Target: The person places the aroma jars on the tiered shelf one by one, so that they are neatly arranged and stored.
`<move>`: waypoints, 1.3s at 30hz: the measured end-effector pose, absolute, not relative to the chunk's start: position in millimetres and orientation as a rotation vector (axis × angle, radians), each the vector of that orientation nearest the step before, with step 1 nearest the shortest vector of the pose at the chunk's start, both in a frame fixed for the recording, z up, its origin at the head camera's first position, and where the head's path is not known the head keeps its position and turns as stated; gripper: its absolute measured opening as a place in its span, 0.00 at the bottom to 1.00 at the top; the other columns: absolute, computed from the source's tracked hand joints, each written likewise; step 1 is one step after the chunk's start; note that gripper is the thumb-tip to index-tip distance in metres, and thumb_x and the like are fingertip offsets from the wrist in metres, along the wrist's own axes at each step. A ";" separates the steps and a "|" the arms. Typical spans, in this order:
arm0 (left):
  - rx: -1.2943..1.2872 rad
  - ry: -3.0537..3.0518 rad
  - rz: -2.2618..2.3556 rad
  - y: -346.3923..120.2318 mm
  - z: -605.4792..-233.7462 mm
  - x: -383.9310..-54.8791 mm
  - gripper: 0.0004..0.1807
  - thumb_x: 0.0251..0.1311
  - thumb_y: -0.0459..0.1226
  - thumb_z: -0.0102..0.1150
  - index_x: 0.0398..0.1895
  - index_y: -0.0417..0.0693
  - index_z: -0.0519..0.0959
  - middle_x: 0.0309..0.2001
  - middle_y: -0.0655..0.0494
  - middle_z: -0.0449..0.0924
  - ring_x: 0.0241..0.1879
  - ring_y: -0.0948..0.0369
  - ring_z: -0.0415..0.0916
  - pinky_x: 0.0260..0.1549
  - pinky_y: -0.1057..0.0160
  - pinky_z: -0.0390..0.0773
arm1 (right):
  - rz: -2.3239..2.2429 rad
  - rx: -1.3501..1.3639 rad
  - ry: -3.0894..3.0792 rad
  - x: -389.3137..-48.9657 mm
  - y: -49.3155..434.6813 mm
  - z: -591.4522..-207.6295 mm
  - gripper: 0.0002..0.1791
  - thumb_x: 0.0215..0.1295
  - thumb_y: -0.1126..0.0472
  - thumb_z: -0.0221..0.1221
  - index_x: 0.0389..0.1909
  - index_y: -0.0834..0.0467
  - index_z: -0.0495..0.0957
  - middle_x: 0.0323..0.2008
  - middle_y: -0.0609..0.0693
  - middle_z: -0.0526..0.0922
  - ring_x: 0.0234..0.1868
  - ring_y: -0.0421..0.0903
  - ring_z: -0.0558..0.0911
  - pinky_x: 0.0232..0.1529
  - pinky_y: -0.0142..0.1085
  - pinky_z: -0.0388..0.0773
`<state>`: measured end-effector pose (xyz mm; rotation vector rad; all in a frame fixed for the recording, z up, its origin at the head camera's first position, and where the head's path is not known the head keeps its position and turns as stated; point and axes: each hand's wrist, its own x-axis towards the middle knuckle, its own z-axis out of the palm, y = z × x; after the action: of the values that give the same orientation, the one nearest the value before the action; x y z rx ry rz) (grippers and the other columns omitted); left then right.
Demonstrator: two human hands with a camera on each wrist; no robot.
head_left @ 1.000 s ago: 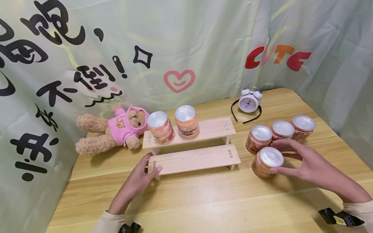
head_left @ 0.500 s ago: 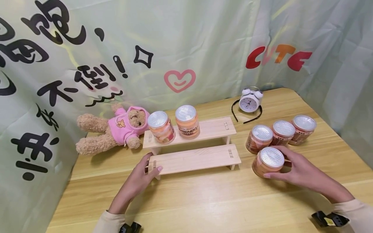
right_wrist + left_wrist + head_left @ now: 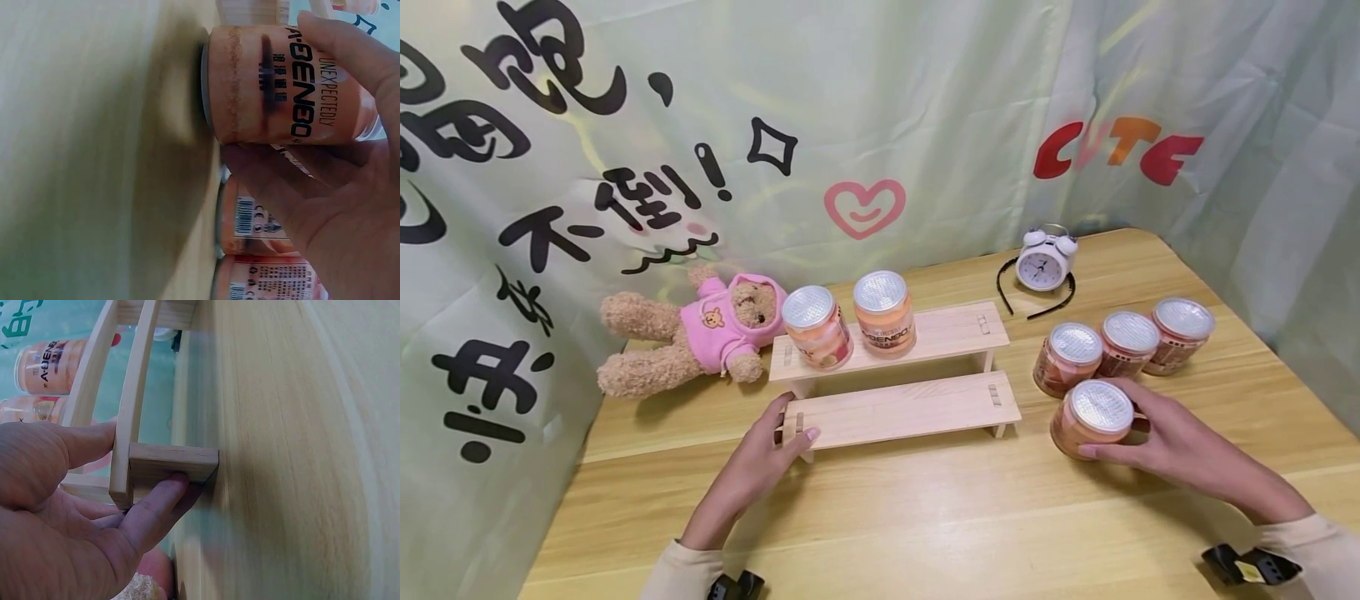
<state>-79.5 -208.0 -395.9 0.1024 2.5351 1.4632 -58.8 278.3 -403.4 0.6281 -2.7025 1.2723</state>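
Note:
My left hand [image 3: 758,460] grips the left end of a two-step wooden shelf [image 3: 910,408]. In the left wrist view the thumb lies on the lower board, while the fingers reach under it against the end leg [image 3: 175,459]. Over on the right, my right hand [image 3: 1176,442] holds an orange-pink can [image 3: 1093,417] upright by its side, thumb in front and fingers behind. Its silver lid faces up. Black lettering on the can [image 3: 294,87] shows in the right wrist view, its base close to the tabletop. Two similar cans [image 3: 885,321] stand on the upper step.
Three more cans [image 3: 1070,358] stand in a slanting row just behind the held one. A white alarm clock [image 3: 1043,262] and a black headband [image 3: 1070,296] sit at the back. At the left lies a teddy bear [image 3: 715,329] in pink. A printed curtain [image 3: 955,142] hangs behind the table.
My right hand has closed in on the front can from the right, its fingers now wrapped around it. The left hand and the shelf have stayed put.

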 end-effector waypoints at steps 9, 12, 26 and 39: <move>0.087 2.534 1.456 -209.2 -399.2 -80.1 0.35 0.70 0.37 0.62 0.76 0.44 0.59 0.62 0.40 0.75 0.57 0.49 0.77 0.56 0.51 0.76 | 1.171 0.760 -2.651 -61.3 278.7 -386.7 0.40 0.36 0.67 0.83 0.55 0.59 0.76 0.45 0.38 0.81 0.45 0.29 0.79 0.43 0.19 0.74; 0.072 2.540 1.438 -209.6 -400.9 -80.7 0.35 0.70 0.36 0.62 0.76 0.45 0.59 0.62 0.41 0.75 0.57 0.50 0.77 0.57 0.51 0.76 | 1.083 0.829 -2.634 -63.4 277.1 -373.2 0.42 0.35 0.66 0.83 0.56 0.58 0.76 0.46 0.39 0.81 0.45 0.30 0.78 0.44 0.18 0.74; 0.078 2.586 1.371 -211.4 -398.4 -80.7 0.37 0.70 0.41 0.63 0.77 0.44 0.58 0.69 0.36 0.67 0.68 0.42 0.66 0.66 0.40 0.64 | 1.003 1.051 -2.584 -95.3 255.7 -314.7 0.36 0.37 0.64 0.83 0.51 0.52 0.78 0.40 0.38 0.81 0.39 0.34 0.78 0.40 0.22 0.75; 0.059 2.590 1.349 -210.5 -398.4 -80.4 0.39 0.70 0.43 0.62 0.78 0.44 0.56 0.69 0.35 0.67 0.68 0.42 0.66 0.66 0.40 0.65 | 1.129 0.937 -2.826 -132.0 220.0 -282.3 0.31 0.53 0.54 0.78 0.55 0.53 0.73 0.41 0.44 0.81 0.39 0.40 0.80 0.38 0.32 0.79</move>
<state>-80.4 -210.5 -398.4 0.0585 2.5902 1.3487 -132.0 220.0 -282.3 0.9372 -2.8262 1.1286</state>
